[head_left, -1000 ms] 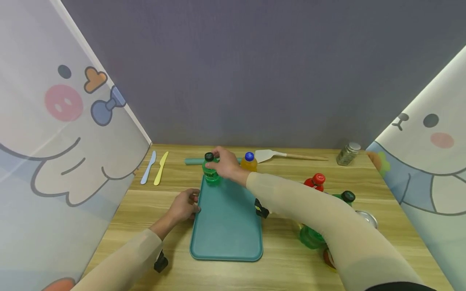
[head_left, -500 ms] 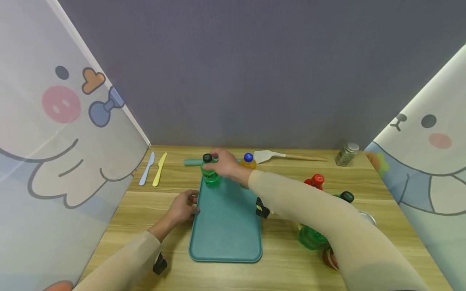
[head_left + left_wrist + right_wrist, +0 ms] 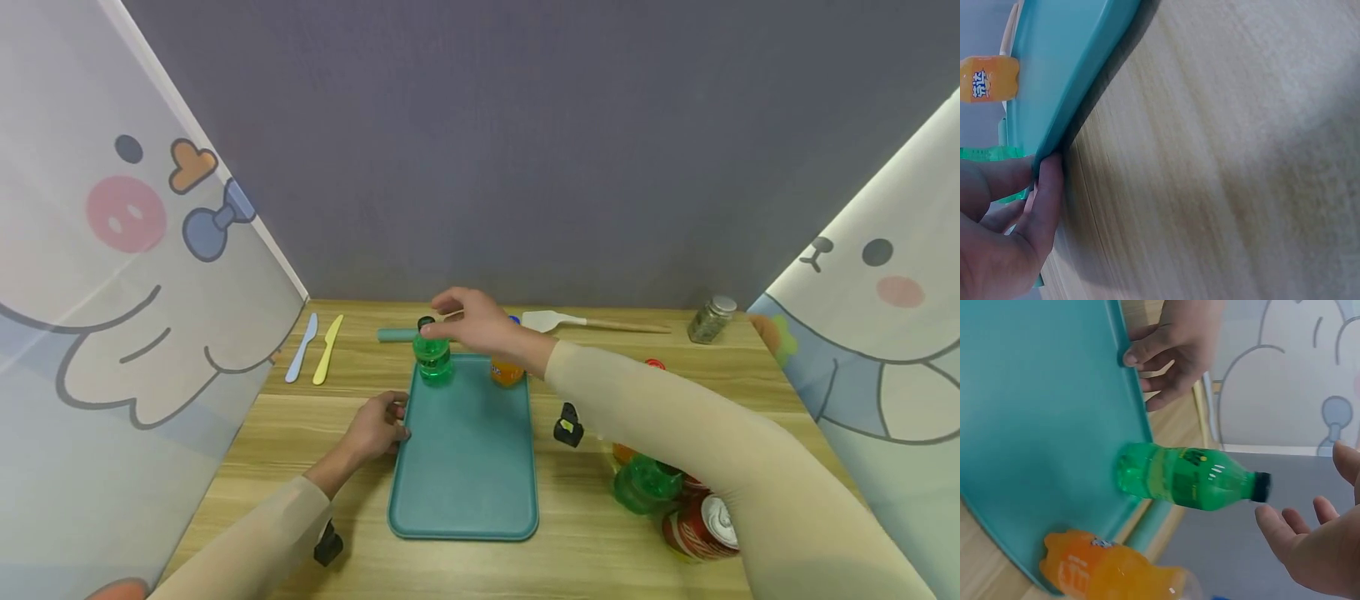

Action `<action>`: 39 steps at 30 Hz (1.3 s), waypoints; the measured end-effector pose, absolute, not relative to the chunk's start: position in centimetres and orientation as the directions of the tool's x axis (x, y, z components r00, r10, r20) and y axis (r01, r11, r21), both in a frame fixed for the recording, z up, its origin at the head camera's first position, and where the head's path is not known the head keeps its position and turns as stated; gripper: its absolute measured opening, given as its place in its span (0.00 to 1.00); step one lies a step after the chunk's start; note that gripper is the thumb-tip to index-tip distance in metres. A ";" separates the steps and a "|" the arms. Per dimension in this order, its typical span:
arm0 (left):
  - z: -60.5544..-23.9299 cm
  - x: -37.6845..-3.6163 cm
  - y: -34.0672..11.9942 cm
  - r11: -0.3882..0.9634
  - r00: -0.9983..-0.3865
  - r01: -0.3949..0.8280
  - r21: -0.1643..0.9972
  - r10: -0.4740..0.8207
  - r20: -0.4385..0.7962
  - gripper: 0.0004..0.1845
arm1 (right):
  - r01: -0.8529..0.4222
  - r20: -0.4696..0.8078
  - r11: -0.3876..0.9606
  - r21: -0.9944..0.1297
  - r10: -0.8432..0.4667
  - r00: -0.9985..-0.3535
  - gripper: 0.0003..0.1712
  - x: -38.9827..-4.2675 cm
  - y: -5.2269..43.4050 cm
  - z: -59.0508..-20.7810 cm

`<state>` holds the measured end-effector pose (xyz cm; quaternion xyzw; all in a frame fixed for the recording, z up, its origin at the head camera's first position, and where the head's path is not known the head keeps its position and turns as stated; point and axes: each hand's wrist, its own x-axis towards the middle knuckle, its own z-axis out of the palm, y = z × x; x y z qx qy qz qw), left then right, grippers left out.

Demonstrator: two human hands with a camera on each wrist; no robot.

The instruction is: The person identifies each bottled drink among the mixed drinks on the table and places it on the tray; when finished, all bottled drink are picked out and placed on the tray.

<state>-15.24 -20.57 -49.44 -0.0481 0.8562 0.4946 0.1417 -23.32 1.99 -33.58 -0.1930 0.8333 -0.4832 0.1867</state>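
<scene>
A green bottle (image 3: 433, 357) with a black cap stands upright at the far left corner of the teal tray (image 3: 465, 467). Beside it, at the tray's far right, stands an orange soda bottle (image 3: 507, 372). My right hand (image 3: 444, 317) hovers open just above and right of the green bottle's cap, not touching it; in the right wrist view its fingers (image 3: 1310, 547) are spread, apart from the green bottle (image 3: 1185, 478). My left hand (image 3: 381, 423) grips the tray's left rim, with fingers (image 3: 1044, 200) against the tray's edge (image 3: 1066, 87).
Blue and yellow plastic knives (image 3: 315, 350) lie at the far left. A spatula (image 3: 577, 319), a teal roll (image 3: 396, 334) and a spice jar (image 3: 708, 318) are at the back. Another green bottle (image 3: 643, 487) and a red can (image 3: 697, 527) stand under my right arm. Cartoon curtains flank the table.
My right hand has let go of the green bottle's neck and risen slightly up and right, fingers spread. The left hand has kept its hold on the tray.
</scene>
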 end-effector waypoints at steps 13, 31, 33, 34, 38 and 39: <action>-49.7 -15.2 -20.7 0.483 -0.957 -0.219 0.848 0.062 -0.283 0.33 | -0.193 -0.040 0.409 -0.892 -0.496 -0.867 0.27 -21.3 11.5 -29.1; -49.9 -15.5 -20.8 0.515 -0.954 -0.222 0.828 0.063 -0.295 0.34 | -0.167 -0.018 0.576 -0.800 -0.302 -0.953 0.25 -15.1 24.5 -29.0; -49.9 -15.5 -20.8 0.511 -0.954 -0.224 0.830 0.061 -0.295 0.34 | -0.171 -0.010 0.575 -0.800 -0.298 -0.954 0.24 -14.3 25.4 -29.5; -49.9 -15.5 -20.8 0.509 -0.954 -0.225 0.831 0.059 -0.294 0.34 | -0.175 -0.005 0.576 -0.799 -0.296 -0.955 0.24 -13.9 25.9 -29.7; -49.9 -15.5 -20.9 0.508 -0.953 -0.231 0.830 0.053 -0.298 0.34 | -0.168 -0.002 0.612 -0.773 -0.267 -0.964 0.23 -12.2 27.8 -30.5; -49.9 -15.5 -20.9 0.508 -0.953 -0.231 0.830 0.053 -0.298 0.34 | -0.165 -0.001 0.623 -0.764 -0.257 -0.966 0.23 -11.8 28.3 -30.7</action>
